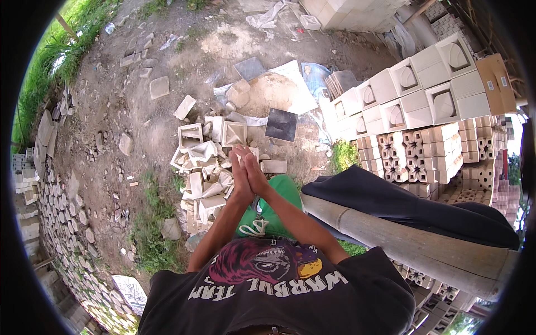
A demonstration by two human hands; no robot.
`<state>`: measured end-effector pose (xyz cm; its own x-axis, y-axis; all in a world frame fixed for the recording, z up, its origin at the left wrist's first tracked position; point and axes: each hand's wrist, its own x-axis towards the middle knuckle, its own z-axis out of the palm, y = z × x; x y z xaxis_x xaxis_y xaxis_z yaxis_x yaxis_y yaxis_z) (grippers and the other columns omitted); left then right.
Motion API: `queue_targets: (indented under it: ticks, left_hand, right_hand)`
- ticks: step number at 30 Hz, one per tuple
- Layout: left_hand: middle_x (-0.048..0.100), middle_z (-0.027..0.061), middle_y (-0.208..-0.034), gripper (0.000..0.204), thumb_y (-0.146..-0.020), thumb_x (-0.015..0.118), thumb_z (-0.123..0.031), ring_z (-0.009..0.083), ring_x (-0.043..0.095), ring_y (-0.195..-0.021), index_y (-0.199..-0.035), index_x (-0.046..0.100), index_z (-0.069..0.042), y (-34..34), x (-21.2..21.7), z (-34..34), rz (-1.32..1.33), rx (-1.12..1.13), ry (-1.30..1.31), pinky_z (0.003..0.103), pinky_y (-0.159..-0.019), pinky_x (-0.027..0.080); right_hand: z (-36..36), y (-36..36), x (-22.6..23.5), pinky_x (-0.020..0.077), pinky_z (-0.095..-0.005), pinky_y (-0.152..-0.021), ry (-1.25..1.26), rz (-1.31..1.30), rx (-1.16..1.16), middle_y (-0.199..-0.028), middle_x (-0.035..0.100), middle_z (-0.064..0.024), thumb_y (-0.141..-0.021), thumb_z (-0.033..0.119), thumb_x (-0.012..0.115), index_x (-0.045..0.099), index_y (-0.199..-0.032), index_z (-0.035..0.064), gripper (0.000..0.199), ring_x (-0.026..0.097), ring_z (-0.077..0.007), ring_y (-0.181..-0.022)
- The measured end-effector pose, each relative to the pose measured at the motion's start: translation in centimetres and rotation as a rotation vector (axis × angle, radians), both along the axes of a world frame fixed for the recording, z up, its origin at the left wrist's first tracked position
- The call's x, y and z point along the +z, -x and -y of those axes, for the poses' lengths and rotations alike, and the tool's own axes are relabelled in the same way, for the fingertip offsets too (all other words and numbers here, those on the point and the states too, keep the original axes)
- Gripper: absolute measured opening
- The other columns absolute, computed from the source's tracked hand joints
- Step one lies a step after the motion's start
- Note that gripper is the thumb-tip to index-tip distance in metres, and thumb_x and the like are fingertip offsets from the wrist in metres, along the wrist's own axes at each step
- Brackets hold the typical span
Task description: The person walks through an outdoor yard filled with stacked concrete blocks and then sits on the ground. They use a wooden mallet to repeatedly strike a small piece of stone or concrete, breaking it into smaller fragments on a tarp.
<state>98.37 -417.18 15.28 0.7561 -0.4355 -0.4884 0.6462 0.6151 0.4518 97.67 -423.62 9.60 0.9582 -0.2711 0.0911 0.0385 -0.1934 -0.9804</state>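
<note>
My left hand (pixel 240 177) and my right hand (pixel 256 174) are brought together palm to palm in front of me. Their fingers are stretched out and point away from my body, and I see nothing held, though the space between the palms is hidden. Below them show my green shorts (pixel 285 207) with a white drawstring. Just beyond and to the left lies a heap of pale, broken hollow blocks (pixel 204 152), apart from or behind the fingers; I cannot tell how close. A squarish block with a recessed face (pixel 234 134) sits beyond the fingertips.
A dark square board (pixel 281 124) lies near a heap of pale powder (pixel 271 92) on a white sheet. To the right are stacked pale blocks (pixel 402 82) and patterned vent blocks (pixel 416 149). A bamboo pole (pixel 385 234) with dark cloth (pixel 402 195) over it runs close beside me.
</note>
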Motion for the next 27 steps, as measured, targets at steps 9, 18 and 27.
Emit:
queue_targets:
  ticks: [9, 18, 27]
  left_hand:
    - [0.022, 0.0221, -0.16, 0.088, -0.099, 0.025, -0.068, 0.032, 0.018, -0.15, -0.155, 0.02, -0.001, -5.7, 5.3, 5.0, 0.158, -0.063, -0.167, 0.045, -0.121, 0.012]
    - [0.033, 0.0168, -0.155, 0.083, -0.099, 0.03, -0.067, 0.0294, 0.031, -0.144, -0.153, 0.027, -0.004, -6.8, 2.0, 7.6, -0.065, 0.121, -0.575, 0.039, -0.117, 0.021]
    - [0.052, 0.0122, -0.134, 0.085, -0.097, 0.027, -0.071, 0.0247, 0.051, -0.123, -0.145, 0.039, -0.002, -7.5, 1.0, 14.1, -0.21, -0.115, -0.431, 0.035, -0.106, 0.04]
  right_hand:
    - [9.5, -5.2, -0.8, 0.0386, -0.0405, -0.105, -0.102, -0.355, -0.052, -0.13, 0.059, -0.0232, -0.103, 0.059, 0.031, 0.052, -0.135, -0.0003, 0.07, 0.054, -0.0331, -0.125]
    - [8.9, -4.4, 5.2, 0.0261, -0.0379, -0.117, -0.577, -0.473, 0.122, -0.15, 0.039, -0.0261, -0.104, 0.055, 0.033, 0.038, -0.145, -0.0053, 0.073, 0.037, -0.0356, -0.141]
    - [14.1, -5.9, 2.5, 0.0177, -0.0439, -0.12, -0.336, -0.23, 0.002, -0.152, 0.037, -0.0257, -0.105, 0.045, 0.035, 0.04, -0.146, -0.0026, 0.063, 0.028, -0.0378, -0.145]
